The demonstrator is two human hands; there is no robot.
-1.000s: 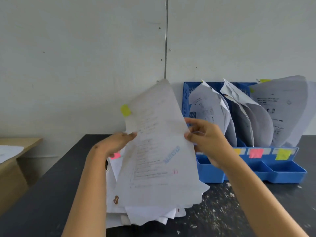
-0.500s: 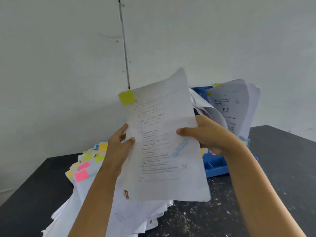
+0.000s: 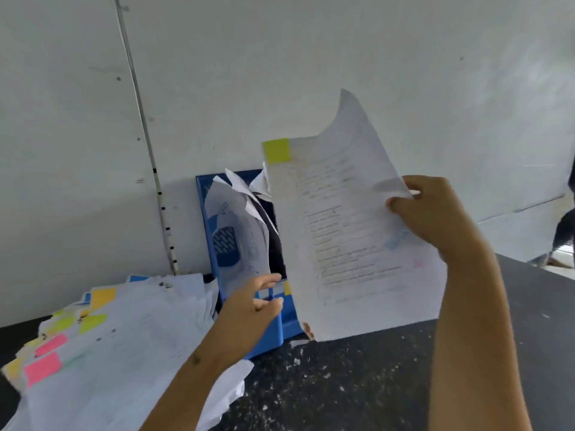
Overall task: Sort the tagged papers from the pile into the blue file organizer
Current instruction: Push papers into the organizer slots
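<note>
Paper (image 3: pixel 348 231) with a yellow tag (image 3: pixel 277 150) at its top left corner is held up in the head view by the right hand (image 3: pixel 435 213), pinched at its right edge between thumb and curled fingers; its top corner is curled over. The sheet hangs in front of the organizer (image 3: pixel 217 231), which stands against the wall (image 3: pixel 280 57) with curled sheets in its slots. The left hand (image 3: pixel 252 306) is seen lower, before the organizer's front, fingers loosely spread and nothing gripped. The pile (image 3: pixel 118 346), edged with yellow and pink tags, lies on the dark, speckled bench (image 3: pixel 342 384) at the left.
</note>
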